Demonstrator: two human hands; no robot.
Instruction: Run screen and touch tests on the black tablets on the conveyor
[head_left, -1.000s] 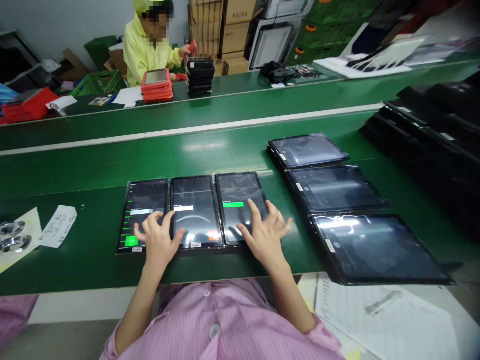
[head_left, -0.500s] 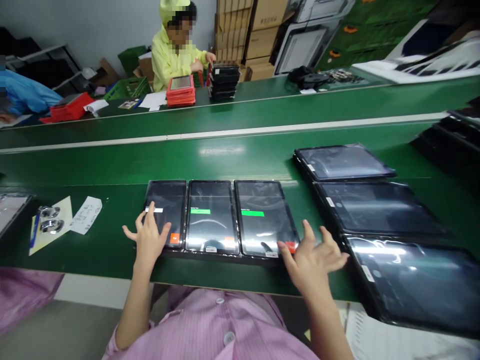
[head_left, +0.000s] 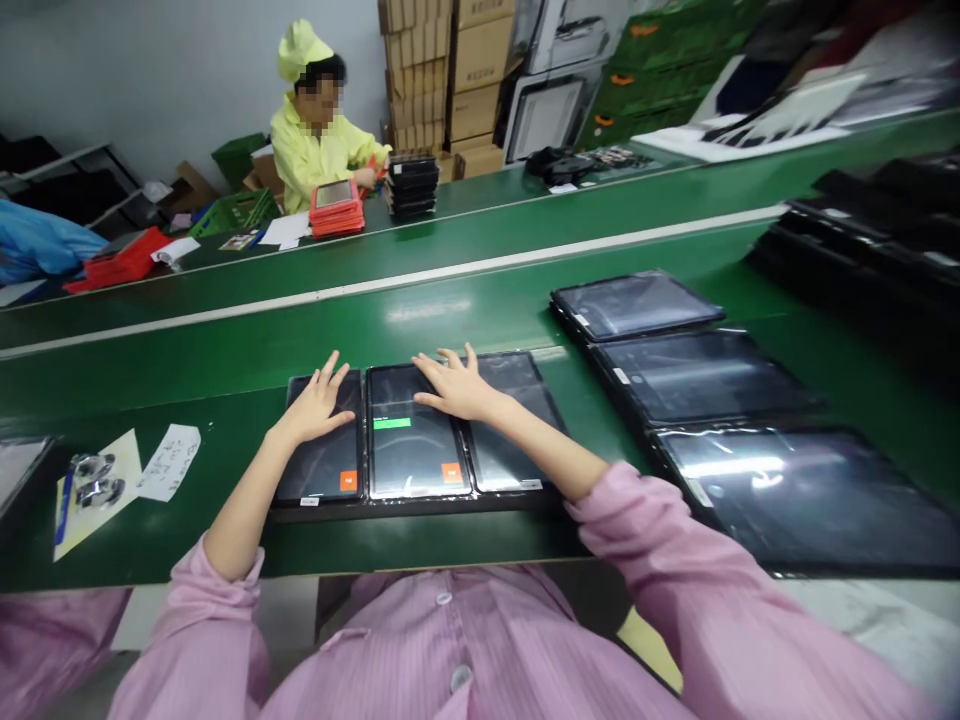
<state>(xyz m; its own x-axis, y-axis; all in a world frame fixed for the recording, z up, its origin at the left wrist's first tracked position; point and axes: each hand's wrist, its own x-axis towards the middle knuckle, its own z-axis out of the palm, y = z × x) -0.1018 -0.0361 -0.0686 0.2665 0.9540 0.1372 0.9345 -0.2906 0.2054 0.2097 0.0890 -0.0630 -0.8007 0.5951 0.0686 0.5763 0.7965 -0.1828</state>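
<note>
Lying in a row on the worktop [head_left: 420, 545], the left tablet [head_left: 319, 468], middle tablet [head_left: 412, 462] and right tablet [head_left: 510, 455] look stiff, fairly light; glossy faces are probably slippery, breakable, so edges should suit gripping; the left hand [head_left: 313, 405] is spread over the left tablet; the right hand [head_left: 454, 385], also wide, over the others' adjoining far corners.

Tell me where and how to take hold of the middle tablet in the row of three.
Probably grip the middle tablet by its near short edge, coming low from the near side. It lies flat, with the left tablet and right tablet close along its long sides; no tablet blocks that near edge.
</note>
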